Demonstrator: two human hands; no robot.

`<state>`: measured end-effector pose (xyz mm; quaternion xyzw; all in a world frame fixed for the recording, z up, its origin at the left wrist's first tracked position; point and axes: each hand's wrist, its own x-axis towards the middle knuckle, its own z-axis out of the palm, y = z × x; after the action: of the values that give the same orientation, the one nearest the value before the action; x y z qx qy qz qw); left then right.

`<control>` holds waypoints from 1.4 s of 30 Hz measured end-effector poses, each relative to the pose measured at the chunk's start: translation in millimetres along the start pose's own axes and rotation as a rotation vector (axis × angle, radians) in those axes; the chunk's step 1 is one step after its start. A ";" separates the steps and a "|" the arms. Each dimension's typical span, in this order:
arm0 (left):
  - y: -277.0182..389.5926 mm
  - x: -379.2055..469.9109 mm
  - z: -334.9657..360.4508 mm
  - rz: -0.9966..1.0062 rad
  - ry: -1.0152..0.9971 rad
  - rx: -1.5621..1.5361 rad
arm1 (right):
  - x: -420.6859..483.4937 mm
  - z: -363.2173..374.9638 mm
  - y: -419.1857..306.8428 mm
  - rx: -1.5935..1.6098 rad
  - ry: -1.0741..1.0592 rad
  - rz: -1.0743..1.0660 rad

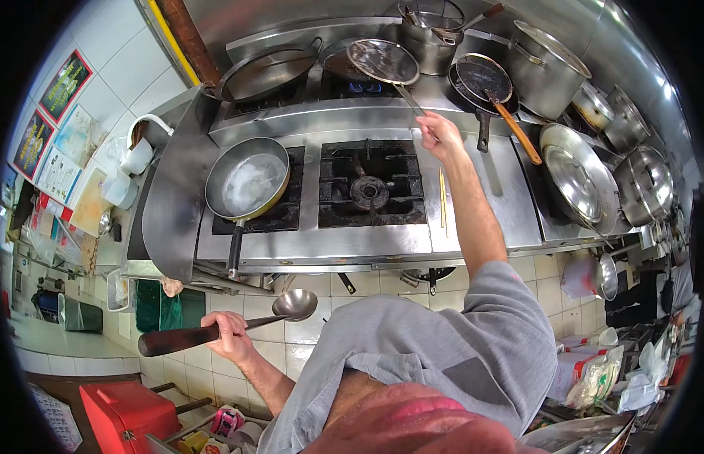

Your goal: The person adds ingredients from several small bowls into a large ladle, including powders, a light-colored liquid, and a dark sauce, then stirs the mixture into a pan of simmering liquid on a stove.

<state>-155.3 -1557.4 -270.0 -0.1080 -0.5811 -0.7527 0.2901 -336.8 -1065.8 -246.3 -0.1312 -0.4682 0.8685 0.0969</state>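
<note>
My left hand (230,336) grips a metal ladle (296,305) by its dark wooden handle, low in front of the range and over the tiled floor. My right hand (441,136) reaches forward over the range and holds the thin handle of a round mesh strainer (383,59). The strainer overlaps a dark wok (336,57) on a back burner; whether they touch I cannot tell. Blue flame (365,88) burns beneath that wok. At the front left, a frying pan (254,176) with cloudy whitish contents sits on a burner.
A bare burner grate (370,190) lies front centre, with chopsticks (443,198) to its right. Another wok (271,71) stands back left. A wooden-handled strainer (481,76) rests on a pan at right. Beyond are a stockpot (542,71) and a lidded wok (576,176).
</note>
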 end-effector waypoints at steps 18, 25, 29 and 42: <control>40.2 -83.4 45.3 0.052 0.168 0.021 | 32.5 -138.3 -37.6 -0.150 0.388 -0.330; 67.3 -132.6 52.7 0.072 0.291 0.065 | 41.1 -162.2 -13.6 -0.204 0.384 -0.222; 81.1 -152.7 50.7 0.090 0.359 0.108 | 10.0 -168.9 15.0 -0.444 0.515 -0.482; 94.6 -163.8 25.2 0.049 0.552 0.160 | -141.4 48.1 90.4 -0.552 -0.420 -0.483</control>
<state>25.9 -1497.5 -267.4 0.1100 -0.5351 -0.6979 0.4630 -222.4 -1193.9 -277.3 0.1412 -0.7101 0.6707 0.1613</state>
